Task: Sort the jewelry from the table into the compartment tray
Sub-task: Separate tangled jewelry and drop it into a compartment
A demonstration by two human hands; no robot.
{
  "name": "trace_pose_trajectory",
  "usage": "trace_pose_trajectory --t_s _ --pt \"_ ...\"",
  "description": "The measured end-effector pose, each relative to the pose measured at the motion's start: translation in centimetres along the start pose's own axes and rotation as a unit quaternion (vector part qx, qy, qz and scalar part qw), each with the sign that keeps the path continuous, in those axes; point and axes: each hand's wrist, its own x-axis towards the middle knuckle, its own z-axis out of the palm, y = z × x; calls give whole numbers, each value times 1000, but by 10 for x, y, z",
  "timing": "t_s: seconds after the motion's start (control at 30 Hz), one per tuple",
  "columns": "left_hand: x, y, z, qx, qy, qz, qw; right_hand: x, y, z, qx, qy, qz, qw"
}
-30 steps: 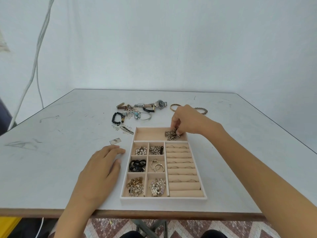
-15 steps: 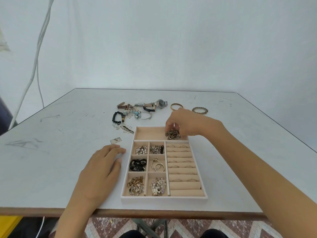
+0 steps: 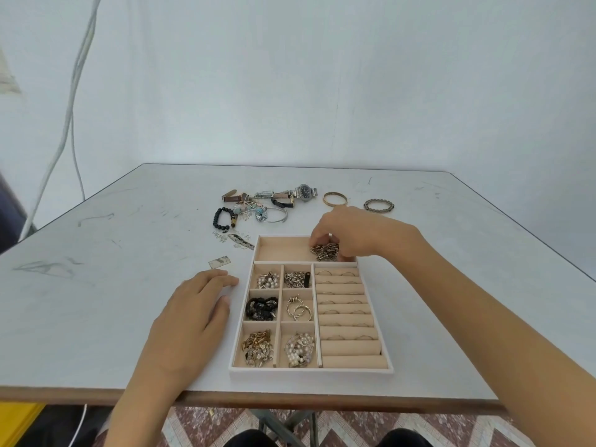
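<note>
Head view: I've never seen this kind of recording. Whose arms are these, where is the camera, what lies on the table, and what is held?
There is no machine here. A person works with bare hands, and the camera sits on their head, looking forward and down, so both arms enter from the bottom. On the white table stands a beige compartment tray. Its small compartments hold pearls, chains and hoops, and rings sit in the padded rolls on its right side. The right hand reaches into the wide far compartment, fingers curled on a chain bundle lying there. The left hand rests flat on the table beside the tray and holds nothing. Beyond the tray lie unsorted pieces: a steel watch, a gold bangle, a beaded bracelet and a black bead bracelet.
</note>
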Motion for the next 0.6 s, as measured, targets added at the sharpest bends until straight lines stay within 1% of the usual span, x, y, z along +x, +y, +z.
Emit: trace_pose_trajectory --t_s 0.13,0.6 --pt "0 -1 0 -2 -1 3 1000 3 -3 2 -17 -10 -5 1000" --pt "0 1 -1 -1 -2 -3 1000 0 0 2 19 0 -20 1000"
